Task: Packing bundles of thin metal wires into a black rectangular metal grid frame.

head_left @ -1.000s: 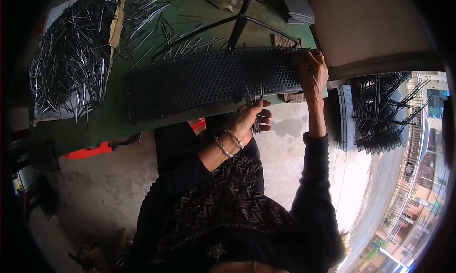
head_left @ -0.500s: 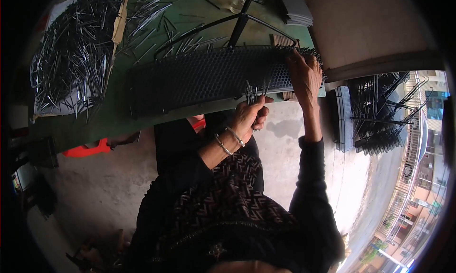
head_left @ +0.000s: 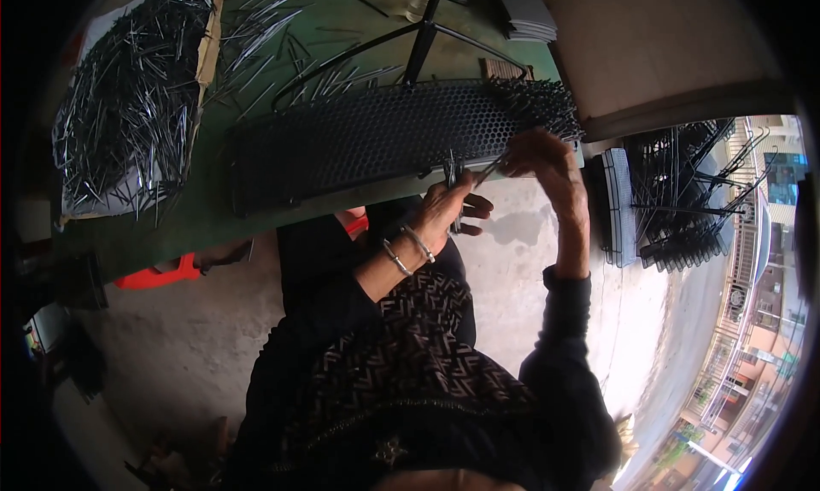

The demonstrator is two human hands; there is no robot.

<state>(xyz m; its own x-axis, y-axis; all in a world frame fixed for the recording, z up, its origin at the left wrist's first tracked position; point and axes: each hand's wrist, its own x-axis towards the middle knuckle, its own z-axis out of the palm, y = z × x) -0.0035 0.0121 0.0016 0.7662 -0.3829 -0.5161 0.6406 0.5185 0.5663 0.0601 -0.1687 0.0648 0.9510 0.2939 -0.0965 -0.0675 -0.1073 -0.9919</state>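
Observation:
A bunch of thin metal rods [head_left: 453, 168] is gripped in my left hand [head_left: 442, 209], just off the near edge of a long black perforated panel [head_left: 367, 137]. Two of that hand's fingers stretch away from the bunch. My right hand [head_left: 551, 162], somewhat blurred, is beside it on the right, fingertips pinched on a thin rod that slants toward my left thumb. Many dark rods [head_left: 547, 102] stick up from the holes at the panel's right end. Honeycomb holes elsewhere show no rods.
A box of loose rods [head_left: 132, 107] is at the left of the green table [head_left: 137, 235], with more scattered beside it. A black-legged stand [head_left: 423, 38] rises behind the panel. Grey sheets [head_left: 525, 17] are stacked at the back. Racks with prongs [head_left: 683, 196] stand right; red plastic [head_left: 162, 271] is below.
My right hand has come back from the panel's right end toward my left hand, uncovering the rods there. My left hand stays nearly in place, its outer fingers now spread.

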